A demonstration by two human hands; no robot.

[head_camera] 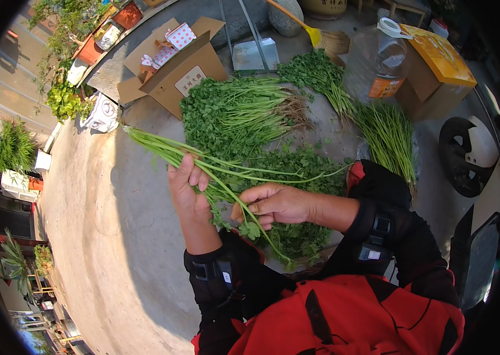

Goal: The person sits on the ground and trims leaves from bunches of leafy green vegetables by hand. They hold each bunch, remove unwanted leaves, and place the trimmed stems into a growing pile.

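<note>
My left hand (190, 186) grips a small bunch of long green stalks (165, 144), which look like coriander or Chinese celery. The pale root ends point up and left, and the stalks fan out to the right. My right hand (276, 204) has its fingers curled at one of the leafy stems, thumb against the forefinger; the exact pinch point is partly hidden. Beneath both hands spreads a heap of loose leafy greens (303, 168). Farther out lies a big pile of coriander-like greens (236, 115), its brown roots to the right.
An open cardboard box (174, 88) stands beyond the piles, near a metal dustpan (256, 55) and a yellow broom (327, 37). To the right are another bunch of greens (316, 73), bare-looking stalks (389, 137), a clear plastic jug (374, 62), a carton (431, 88) and a helmet (480, 142).
</note>
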